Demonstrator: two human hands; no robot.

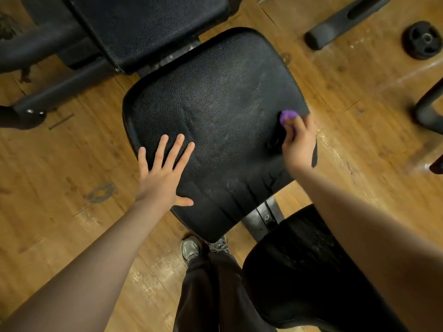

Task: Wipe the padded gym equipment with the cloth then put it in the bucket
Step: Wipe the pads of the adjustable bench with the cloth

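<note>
Just two hands [165, 173], one cloth [287, 116].

The middle of the seat pad [215, 97] lies bare between the left hand [160, 171], flat near its left edge, and the right hand [299, 142] at its right edge — a back pad [148, 27] closes the far side, a black bucket [299, 264] the near right.

My left hand [165, 173] rests flat, fingers spread, on the near-left part of the black padded seat [215, 111], while my right hand [299, 142] presses a purple cloth [286, 116] against its right edge. The seat stands over a worn wooden floor [60, 188], where a small weight plate [423, 43] lies at far right.
</note>
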